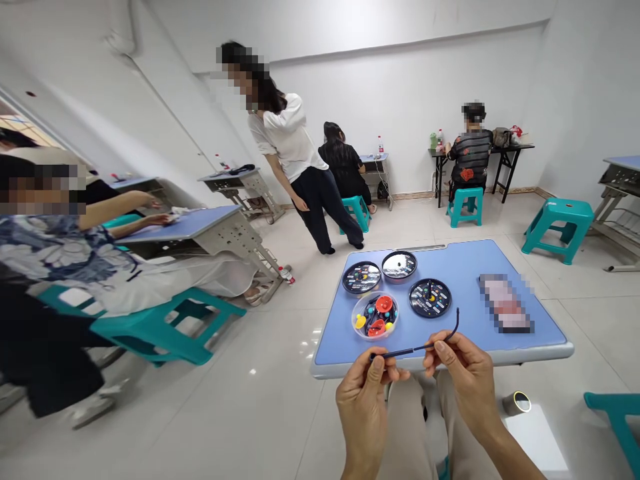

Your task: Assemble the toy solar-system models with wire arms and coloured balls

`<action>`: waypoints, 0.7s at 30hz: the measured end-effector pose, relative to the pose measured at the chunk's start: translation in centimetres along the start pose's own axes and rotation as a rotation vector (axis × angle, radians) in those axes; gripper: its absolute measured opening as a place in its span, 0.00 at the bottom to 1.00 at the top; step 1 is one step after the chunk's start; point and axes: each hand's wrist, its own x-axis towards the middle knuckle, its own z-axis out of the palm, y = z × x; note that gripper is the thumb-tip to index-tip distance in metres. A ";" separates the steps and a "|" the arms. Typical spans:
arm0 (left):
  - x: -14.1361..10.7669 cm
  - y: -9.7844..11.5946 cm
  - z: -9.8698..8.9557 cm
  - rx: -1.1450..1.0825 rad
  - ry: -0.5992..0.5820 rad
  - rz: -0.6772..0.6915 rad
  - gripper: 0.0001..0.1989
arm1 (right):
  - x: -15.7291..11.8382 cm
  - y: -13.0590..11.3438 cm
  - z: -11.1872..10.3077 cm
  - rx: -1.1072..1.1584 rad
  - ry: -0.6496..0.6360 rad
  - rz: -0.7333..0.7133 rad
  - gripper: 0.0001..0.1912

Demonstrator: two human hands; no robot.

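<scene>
Over the front edge of the blue desk point(450, 267), my left hand point(367, 393) pinches a straight dark rod point(400, 353). My right hand point(463, 373) pinches a thin dark rod with a bent end point(455, 323), which curves upward. The two inner tips point at each other, very close; a slight gap seems to lie between them. Behind my hands stands a clear round tub point(354, 328) with red, yellow, blue and dark small parts. Round black discs, a left one point(361, 277) and a right one point(430, 298) with a short upright peg, lie beyond it, beside a shiny round dish point(399, 267).
A blurred-out flat, phone-shaped object point(506, 303) lies on the desk's right. A dark cylinder point(517, 403) is low at the right. Green stools point(559, 227) stand around the room. A person in a white top point(290, 133) stands ahead; others sit at desks left and back.
</scene>
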 end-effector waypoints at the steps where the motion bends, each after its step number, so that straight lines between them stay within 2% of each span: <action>1: 0.0 0.0 0.0 -0.007 -0.002 -0.003 0.14 | 0.0 -0.1 0.0 -0.002 -0.003 -0.002 0.12; 6: 0.0 -0.3 0.0 -0.027 -0.003 -0.007 0.14 | 0.0 -0.4 0.1 -0.010 -0.012 -0.013 0.12; 12: -0.3 -0.4 0.0 0.028 0.016 0.051 0.14 | 0.0 -0.4 0.2 -0.026 0.027 -0.004 0.13; 16: -0.3 -0.7 -0.1 0.088 0.034 0.062 0.14 | 0.2 -0.1 0.2 0.002 0.059 0.043 0.14; 21: -0.2 -1.4 0.3 0.106 0.003 0.047 0.14 | 0.6 0.7 0.2 0.052 0.116 0.122 0.15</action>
